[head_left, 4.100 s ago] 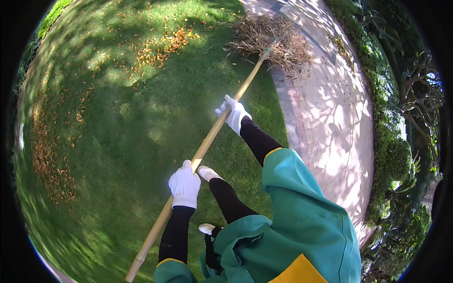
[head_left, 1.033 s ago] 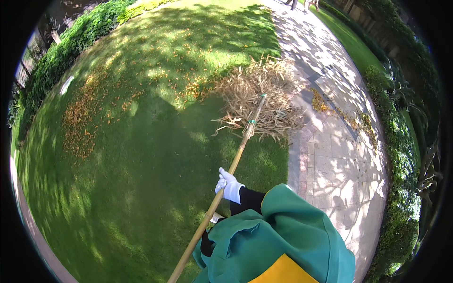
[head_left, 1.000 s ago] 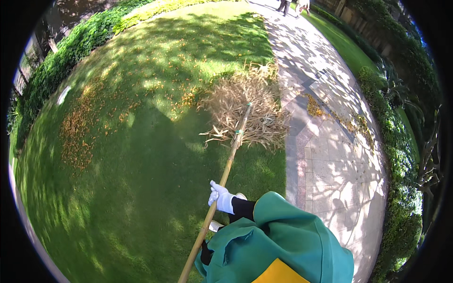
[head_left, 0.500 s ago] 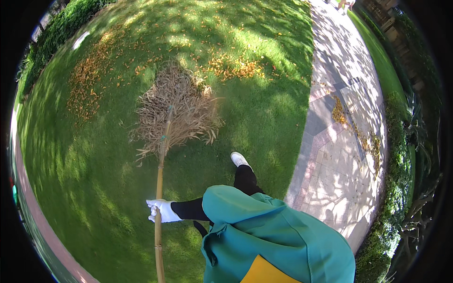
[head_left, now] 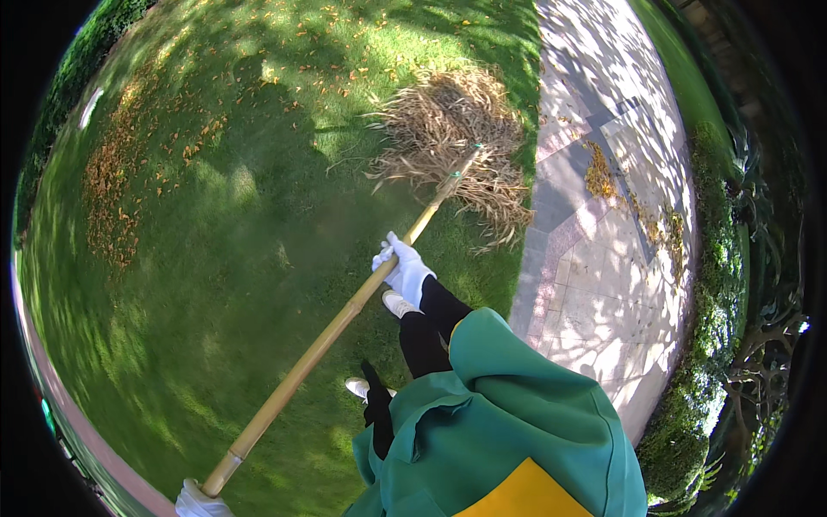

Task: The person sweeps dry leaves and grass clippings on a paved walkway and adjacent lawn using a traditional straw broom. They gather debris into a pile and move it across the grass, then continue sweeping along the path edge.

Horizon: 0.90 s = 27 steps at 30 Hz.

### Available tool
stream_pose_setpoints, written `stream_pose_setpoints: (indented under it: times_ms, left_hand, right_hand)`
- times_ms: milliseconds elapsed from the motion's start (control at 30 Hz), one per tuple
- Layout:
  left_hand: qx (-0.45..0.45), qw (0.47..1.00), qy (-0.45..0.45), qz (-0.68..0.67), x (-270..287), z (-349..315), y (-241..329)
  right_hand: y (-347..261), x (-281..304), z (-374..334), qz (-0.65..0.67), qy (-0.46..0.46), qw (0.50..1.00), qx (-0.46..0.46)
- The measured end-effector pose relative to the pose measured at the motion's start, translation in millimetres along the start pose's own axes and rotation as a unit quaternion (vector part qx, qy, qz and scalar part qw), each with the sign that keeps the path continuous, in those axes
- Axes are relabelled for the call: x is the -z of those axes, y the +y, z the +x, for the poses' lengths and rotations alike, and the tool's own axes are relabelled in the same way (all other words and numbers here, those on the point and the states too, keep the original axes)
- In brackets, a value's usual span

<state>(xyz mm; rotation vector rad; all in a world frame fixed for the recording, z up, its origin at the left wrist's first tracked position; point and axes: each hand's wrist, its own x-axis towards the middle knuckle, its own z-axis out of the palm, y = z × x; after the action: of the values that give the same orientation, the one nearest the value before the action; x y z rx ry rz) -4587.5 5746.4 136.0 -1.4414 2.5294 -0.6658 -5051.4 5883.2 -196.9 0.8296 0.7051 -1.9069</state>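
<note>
A long bamboo-handled broom (head_left: 310,351) slants from the lower left up to the right. Its wide head of dry, straw-coloured twigs and leaves (head_left: 452,121) lies on the grass close to the paving. My right hand (head_left: 405,269), in a white glove, is closed round the handle partway down from the head. At the bottom left, my left hand (head_left: 200,501), also gloved in white, grips the handle near its end and is partly cut off by the picture's edge. Green ties (head_left: 457,175) bind the head to the handle.
Orange fallen leaves (head_left: 112,194) lie thickly on the lawn (head_left: 258,302) at the left. Paving (head_left: 603,302) runs along the right, with a small leaf heap (head_left: 597,172) on it and a hedge (head_left: 715,345) beyond. My white shoes (head_left: 398,303) stand on the grass.
The broom head has swung right, toward the paving, and the handle now slants. My right hand has moved up and right with it. My left hand has come into view.
</note>
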Motion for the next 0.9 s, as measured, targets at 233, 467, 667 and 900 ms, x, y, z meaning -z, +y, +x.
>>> stream_pose_setpoints:
  times_ms: [233, 467, 667, 900]
  left_hand:
    - [-0.247, 0.941, 0.231, -0.021, 19.0, 100.9, 277.0]
    - [-0.163, 0.937, 0.295, -0.086, 5.9, 93.3, 174.0]
    - [-0.061, 0.974, 0.212, -0.047, -77.7, -2.1, 25.7]
    - [0.154, 0.987, 0.049, -0.005, -117.7, -249.3, -166.7]
  right_hand:
    - [-217.1, 34.5, -18.2, 0.019, 0.085, 0.982, 0.166]
    - [-234.0, 61.5, -83.0, 0.053, 0.093, 0.971, 0.213]
    - [-60.8, 62.5, -81.0, 0.057, -0.011, 0.998, 0.014]
    - [198.8, 20.2, -103.8, -0.080, -0.067, 0.970, -0.218]
